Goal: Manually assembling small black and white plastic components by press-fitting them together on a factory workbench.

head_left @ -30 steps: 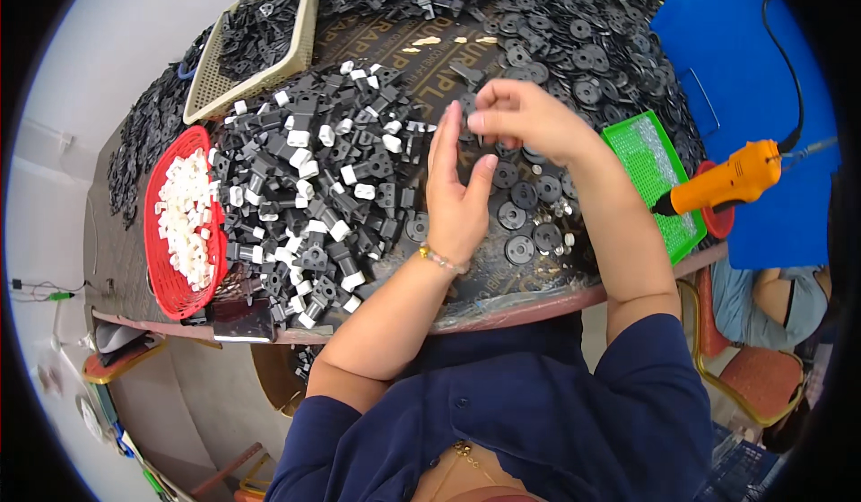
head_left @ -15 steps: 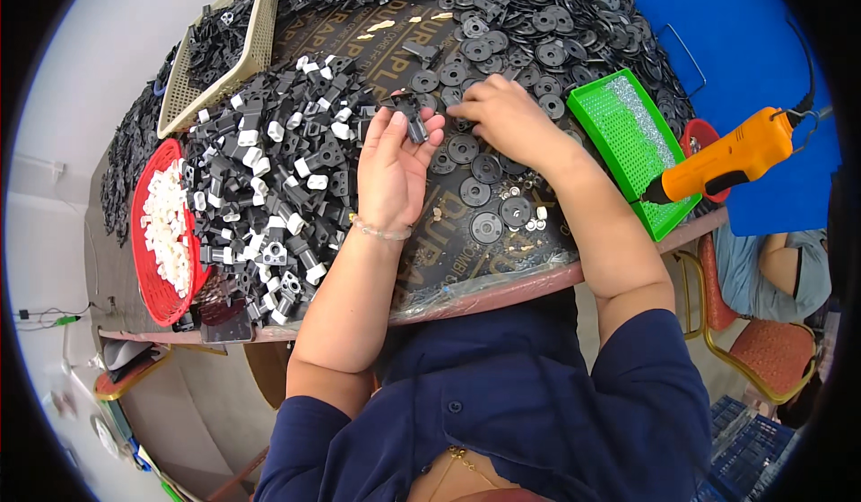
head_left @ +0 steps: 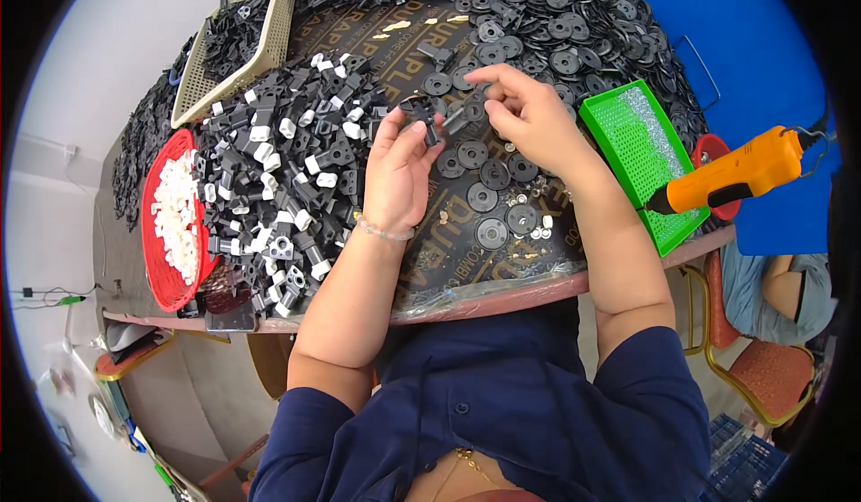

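Observation:
My left hand (head_left: 399, 165) is closed around a small black plastic part (head_left: 429, 127), gripped between thumb and fingers above the middle of the table. To its right is my right hand (head_left: 534, 121), index finger stretched out and the other fingers bent, with nothing plainly held. Between the two hands shows another dark piece (head_left: 456, 118); whether either hand touches it I cannot tell. Flat black discs (head_left: 472, 153) with center holes lie below and beside the right hand. A heap of black parts, many with white caps (head_left: 287, 128), is left of my left hand.
A red basket (head_left: 152, 260) of white pieces and a beige basket (head_left: 285, 26) of black parts stand left. To the right, an orange electric screwdriver (head_left: 749, 174) hangs over a green tray (head_left: 619, 179) of small metal pieces. A red bowl (head_left: 731, 208) stands beside it.
My right hand has drawn slightly right and away from the discs, its index finger now extended. My left hand keeps the black part, tilted differently. The whole view has shifted slightly.

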Action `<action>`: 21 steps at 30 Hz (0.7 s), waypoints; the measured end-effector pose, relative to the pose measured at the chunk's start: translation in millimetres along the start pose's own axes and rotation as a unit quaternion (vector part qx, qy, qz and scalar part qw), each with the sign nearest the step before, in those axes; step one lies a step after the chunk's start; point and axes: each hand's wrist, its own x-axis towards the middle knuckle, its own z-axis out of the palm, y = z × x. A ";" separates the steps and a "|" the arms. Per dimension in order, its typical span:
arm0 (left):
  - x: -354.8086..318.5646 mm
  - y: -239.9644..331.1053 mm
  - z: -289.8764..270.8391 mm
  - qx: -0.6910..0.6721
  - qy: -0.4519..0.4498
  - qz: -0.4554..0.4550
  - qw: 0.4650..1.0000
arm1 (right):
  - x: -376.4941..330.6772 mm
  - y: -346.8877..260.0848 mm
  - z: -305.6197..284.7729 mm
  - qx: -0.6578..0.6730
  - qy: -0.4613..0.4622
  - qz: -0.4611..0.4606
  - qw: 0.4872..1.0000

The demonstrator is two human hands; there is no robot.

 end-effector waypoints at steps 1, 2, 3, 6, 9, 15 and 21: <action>-0.9 0.5 -0.4 0.001 0.001 0.001 1.000 | -0.8 -2.9 -0.2 0.133 -0.049 0.087 0.986; -2.0 1.4 2.6 -0.022 -0.028 -0.025 0.999 | -2.2 -3.1 2.0 0.133 -0.048 0.087 0.986; -3.2 3.0 6.3 -0.045 -0.058 -0.051 0.996 | -2.8 -3.1 6.1 0.149 -0.025 0.071 0.986; -4.8 5.2 9.2 -0.055 -0.070 -0.067 0.994 | -3.7 -3.2 6.2 0.114 0.002 0.029 0.993; -8.4 9.0 13.6 -0.063 -0.088 -0.083 0.991 | -5.4 -7.1 3.0 0.028 0.022 0.002 0.999; -5.1 4.7 8.1 -0.080 -0.057 -0.102 0.990 | -5.4 -9.4 2.4 0.017 0.042 -0.029 0.999; -10.0 2.1 8.1 -0.076 -0.068 -0.095 0.990 | -5.6 -10.5 6.0 -0.037 0.001 -0.109 0.993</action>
